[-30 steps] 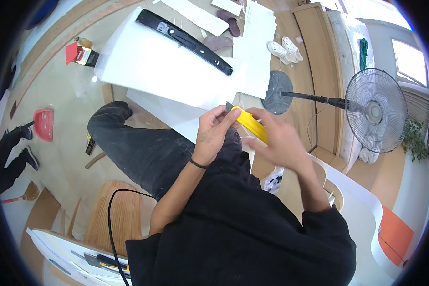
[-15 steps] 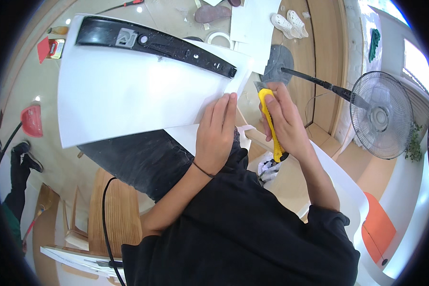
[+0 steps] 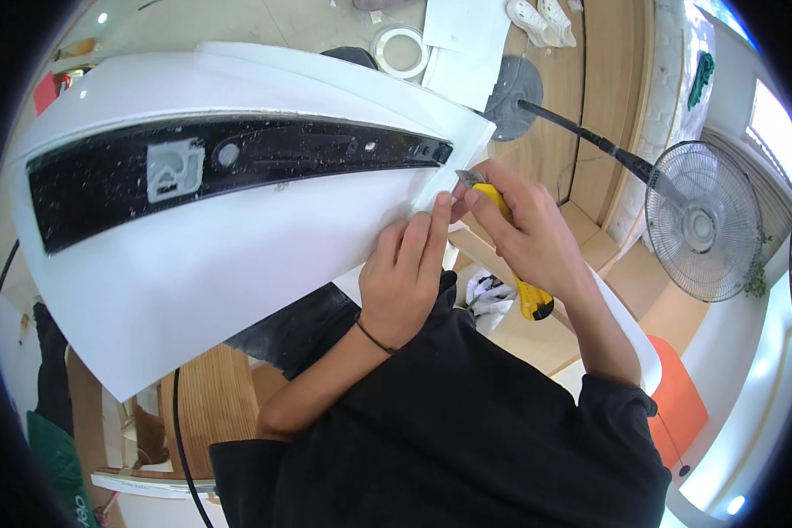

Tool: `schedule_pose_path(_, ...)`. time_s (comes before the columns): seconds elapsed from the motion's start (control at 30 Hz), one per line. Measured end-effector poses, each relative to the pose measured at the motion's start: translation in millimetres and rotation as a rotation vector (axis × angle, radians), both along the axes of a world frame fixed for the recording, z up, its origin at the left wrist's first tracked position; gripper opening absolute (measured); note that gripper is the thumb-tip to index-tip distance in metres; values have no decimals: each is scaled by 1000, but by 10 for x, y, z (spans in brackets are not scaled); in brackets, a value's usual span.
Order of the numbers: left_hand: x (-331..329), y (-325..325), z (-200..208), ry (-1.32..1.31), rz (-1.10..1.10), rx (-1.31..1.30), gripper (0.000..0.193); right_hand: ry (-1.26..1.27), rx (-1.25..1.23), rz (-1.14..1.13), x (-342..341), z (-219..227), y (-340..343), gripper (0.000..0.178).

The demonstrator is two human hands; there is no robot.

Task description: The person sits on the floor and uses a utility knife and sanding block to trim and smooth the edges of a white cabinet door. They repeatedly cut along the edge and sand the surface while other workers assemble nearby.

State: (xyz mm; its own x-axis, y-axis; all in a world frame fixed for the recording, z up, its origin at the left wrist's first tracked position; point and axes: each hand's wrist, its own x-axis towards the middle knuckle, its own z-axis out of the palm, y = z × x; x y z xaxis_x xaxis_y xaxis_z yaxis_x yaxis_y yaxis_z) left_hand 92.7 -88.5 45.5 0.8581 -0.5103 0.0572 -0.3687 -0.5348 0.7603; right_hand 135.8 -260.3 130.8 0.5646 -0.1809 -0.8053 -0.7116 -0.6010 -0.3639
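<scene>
The right hand grasps a yellow knife — the left hand, unclenched, rests on a white panel.

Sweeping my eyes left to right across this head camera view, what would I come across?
Another person's green clothing → wood-grained board → left hand → right hand gripping a yellow cutter → fan.

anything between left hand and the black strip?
Just white panel between the left hand and black strip; no separate object shows there in the head view.
</scene>
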Motion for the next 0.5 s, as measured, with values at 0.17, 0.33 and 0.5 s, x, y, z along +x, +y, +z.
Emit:
schedule_pose_path(0.17, -22, -7, -16, 29, 12, -31, 60, 35, -16, 82, 25, 27, -17, 21)
schedule_pose_path(0.33, 14, 24, -7, 18, 0, -49, 59, -1, -13, 100, 25, 19, 0, 20)
schedule_pose_path(0.5, 17, 61, 21, 61, -20, -68, 47, 70, -4, 115, 44, 36, -7, 20)
